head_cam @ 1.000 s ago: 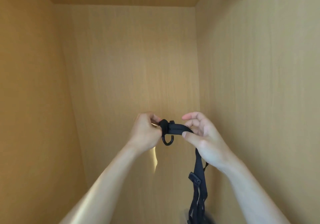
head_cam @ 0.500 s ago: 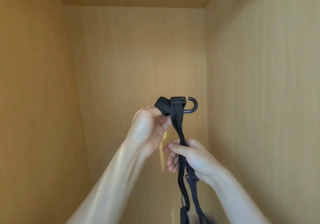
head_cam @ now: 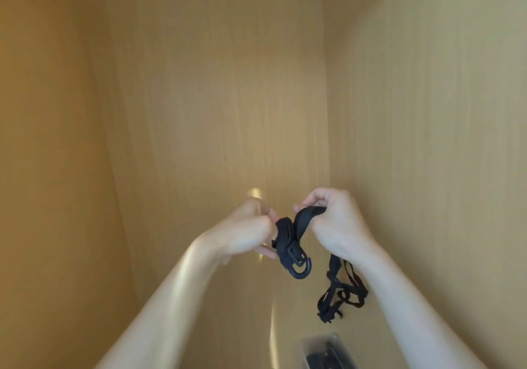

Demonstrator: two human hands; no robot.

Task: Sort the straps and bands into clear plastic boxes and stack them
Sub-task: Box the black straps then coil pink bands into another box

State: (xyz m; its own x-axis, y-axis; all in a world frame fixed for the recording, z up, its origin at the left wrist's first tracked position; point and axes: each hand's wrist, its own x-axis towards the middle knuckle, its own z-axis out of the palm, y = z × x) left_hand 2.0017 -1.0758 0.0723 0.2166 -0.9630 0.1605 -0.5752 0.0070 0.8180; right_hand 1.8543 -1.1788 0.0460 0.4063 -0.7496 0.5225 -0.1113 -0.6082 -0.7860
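Two hands hold a black strap up inside a wooden cabinet.

The left hand [head_cam: 246, 233] pinches the rolled end of the strap [head_cam: 288, 244], where a curved hook [head_cam: 301, 268] hangs down. The right hand [head_cam: 336, 221] is curled round the strap just beside it, and the loose tail dangles in loops below that wrist. A clear box [head_cam: 328, 351] sits near the bottom edge, dark contents blurred.

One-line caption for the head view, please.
Left hand and right hand wind a black strap with a hook above a clear box in a wooden cabinet.
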